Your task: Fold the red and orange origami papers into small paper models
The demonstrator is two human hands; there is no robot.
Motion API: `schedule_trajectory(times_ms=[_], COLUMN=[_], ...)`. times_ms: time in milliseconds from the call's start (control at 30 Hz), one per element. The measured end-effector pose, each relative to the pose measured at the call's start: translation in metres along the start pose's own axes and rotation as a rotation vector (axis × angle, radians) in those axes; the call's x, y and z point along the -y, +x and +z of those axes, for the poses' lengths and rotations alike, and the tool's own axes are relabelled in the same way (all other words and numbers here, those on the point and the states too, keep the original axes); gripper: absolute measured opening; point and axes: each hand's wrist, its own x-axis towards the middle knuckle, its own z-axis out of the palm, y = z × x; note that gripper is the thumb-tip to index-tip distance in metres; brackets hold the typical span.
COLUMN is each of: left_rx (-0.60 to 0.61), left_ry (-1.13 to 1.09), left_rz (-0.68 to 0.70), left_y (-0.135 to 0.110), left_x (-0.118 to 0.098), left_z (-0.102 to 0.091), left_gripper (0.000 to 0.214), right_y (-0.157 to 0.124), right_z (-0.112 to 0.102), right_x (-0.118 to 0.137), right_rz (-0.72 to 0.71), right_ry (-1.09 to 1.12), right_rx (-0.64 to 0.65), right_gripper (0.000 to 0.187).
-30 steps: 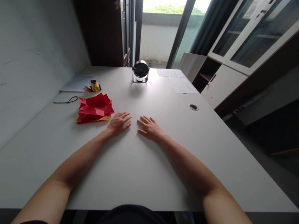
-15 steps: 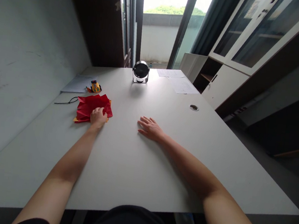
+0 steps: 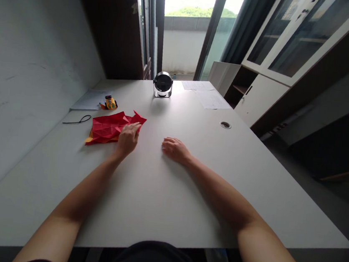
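Note:
My left hand [image 3: 128, 138] is closed on the right-hand part of a creased red paper sheet [image 3: 107, 127], one corner of which stands up above the fingers. The rest of the sheet lies on the white table, with a yellow-orange layer showing at its lower left corner. To the right, apart from the paper, my right hand [image 3: 177, 150] rests on the tabletop. Its fingers are curled in and drawn together, and no object shows in them.
A black cable tie [image 3: 79, 120] lies left of the paper. Behind it are a small yellow toy [image 3: 110, 102] and a white sheet [image 3: 88, 99]. A round black lamp-like device [image 3: 163, 83] stands at the far edge, near papers [image 3: 212, 99] and a cable hole [image 3: 225, 125].
My left hand has moved right, drawing the right part of the red paper with it and spreading it wider. The fingers of my right hand have gone from spread to curled together.

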Motion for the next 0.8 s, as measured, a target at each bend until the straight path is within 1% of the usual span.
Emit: schedule_trajectory(times_ms=[33, 100, 133, 167, 233, 300, 367, 433, 533, 600, 633, 667, 733, 800], left_rx=[0.063, 0.238, 0.324, 0.386, 0.468, 0.514, 0.526, 0.49, 0.348, 0.24, 0.209, 0.198, 0.232, 0.281], left_ry=[-0.017, -0.042, -0.049, -0.052, -0.075, -0.135, -0.222, -0.321, -0.404, -0.351, -0.311, -0.273, -0.198, -0.149], left_rz=[0.024, 0.064, 0.078, 0.084, 0.087, 0.101, 0.11, 0.118, 0.146, 0.148, 0.152, 0.16, 0.188, 0.217], left_y=[-0.003, -0.009, -0.012, -0.015, -0.021, -0.025, -0.027, -0.027, -0.022, -0.019, -0.018, -0.017, -0.018, -0.02], left_x=[-0.009, -0.024, -0.029, -0.034, -0.043, -0.051, -0.059, -0.065, -0.065, -0.059, -0.054, -0.049, -0.04, -0.036], left_z=[0.004, 0.014, 0.019, 0.025, 0.032, 0.034, 0.031, 0.025, 0.015, 0.014, 0.015, 0.018, 0.026, 0.034], left_gripper=[0.049, 0.049, 0.05, 0.052, 0.056, 0.058, 0.057, 0.05, 0.041, 0.037, 0.036, 0.035, 0.033, 0.037], right_y=[0.0, 0.0, -0.001, -0.001, -0.003, -0.004, -0.005, -0.006, -0.006, -0.006, -0.006, -0.006, -0.005, -0.002], right_z=[-0.002, -0.006, -0.009, -0.011, -0.014, -0.016, -0.016, -0.015, -0.015, -0.016, -0.017, -0.018, -0.019, -0.018], right_x=[0.0, 0.001, 0.002, 0.003, 0.006, 0.01, 0.013, 0.015, 0.017, 0.02, 0.024, 0.028, 0.04, 0.051], right_rz=[0.017, 0.063, 0.08, 0.09, 0.091, 0.078, 0.064, 0.032, -0.072, -0.132, -0.146, -0.149, -0.139, -0.12], right_ry=[0.024, 0.056, 0.062, 0.064, 0.058, 0.046, 0.036, 0.047, 0.123, 0.178, 0.2, 0.218, 0.247, 0.258], right_rx=[-0.047, -0.137, -0.17, -0.192, -0.214, -0.213, -0.213, -0.249, -0.385, -0.464, -0.483, -0.482, -0.442, -0.359], right_gripper=[0.04, 0.044, 0.046, 0.047, 0.049, 0.05, 0.049, 0.045, 0.032, 0.023, 0.021, 0.019, 0.02, 0.02])
